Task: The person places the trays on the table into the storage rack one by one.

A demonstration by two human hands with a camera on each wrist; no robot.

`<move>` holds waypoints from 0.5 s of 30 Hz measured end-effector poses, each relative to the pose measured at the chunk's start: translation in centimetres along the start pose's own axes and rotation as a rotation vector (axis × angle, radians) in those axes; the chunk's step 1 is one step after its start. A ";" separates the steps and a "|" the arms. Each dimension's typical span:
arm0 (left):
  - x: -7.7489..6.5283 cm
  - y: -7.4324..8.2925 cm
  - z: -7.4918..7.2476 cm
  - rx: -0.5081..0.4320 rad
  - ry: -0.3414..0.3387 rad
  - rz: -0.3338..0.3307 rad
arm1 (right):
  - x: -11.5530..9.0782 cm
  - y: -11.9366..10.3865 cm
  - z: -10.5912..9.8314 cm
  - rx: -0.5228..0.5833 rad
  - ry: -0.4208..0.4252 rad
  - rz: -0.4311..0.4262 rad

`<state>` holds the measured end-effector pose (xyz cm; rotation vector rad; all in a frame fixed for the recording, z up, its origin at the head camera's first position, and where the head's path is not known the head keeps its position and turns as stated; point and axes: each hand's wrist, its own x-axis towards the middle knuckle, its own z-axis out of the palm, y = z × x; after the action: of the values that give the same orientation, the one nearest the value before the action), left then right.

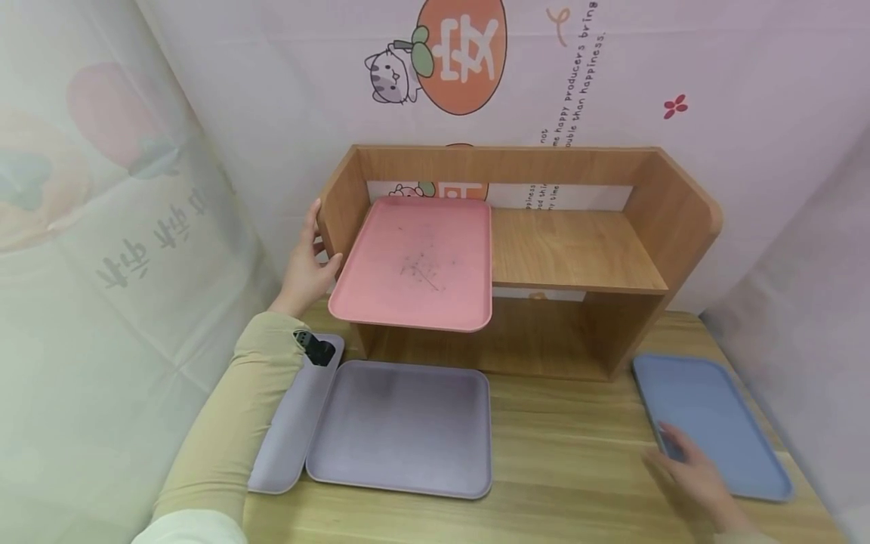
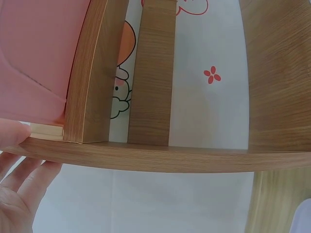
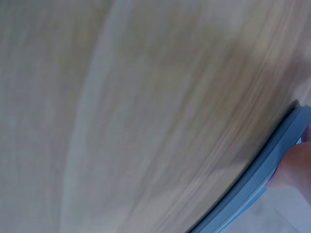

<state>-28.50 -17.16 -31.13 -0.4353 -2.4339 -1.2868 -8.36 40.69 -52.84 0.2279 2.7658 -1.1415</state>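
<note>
A pink tray [image 1: 435,264] lies on the upper board of a wooden shelf [image 1: 578,245], at its left end, with its front jutting out past the board. My left hand [image 1: 306,268] grips the shelf's left side panel [image 2: 194,161], thumb on the tray side and fingers around the outer face. At the right of the table my right hand [image 1: 693,468], blurred, is at the left rim of a blue tray [image 1: 720,423]. Its fingers reach over that rim in the head view. Stacked blue rims [image 3: 262,177] show beside the fingers in the right wrist view.
A lilac tray [image 1: 408,427] lies on the wooden table [image 1: 557,446] before the shelf. Left of it is another lilac tray [image 1: 288,446], partly under my left forearm. Printed cloth [image 1: 272,91] hangs behind and on both sides.
</note>
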 end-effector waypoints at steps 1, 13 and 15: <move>0.0 -0.1 0.0 -0.001 0.001 0.003 | 0.0 -0.1 0.1 0.005 0.000 -0.004; -0.1 -0.2 -0.1 0.002 0.013 0.013 | -0.1 -2.3 1.9 0.006 -0.022 -0.040; -0.1 -0.1 -0.1 0.003 0.013 0.011 | -0.1 -2.5 1.9 0.032 -0.028 -0.041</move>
<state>-28.45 -17.31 -31.23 -0.4375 -2.4194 -1.2782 -8.58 37.57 -52.47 0.1584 2.7418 -1.1904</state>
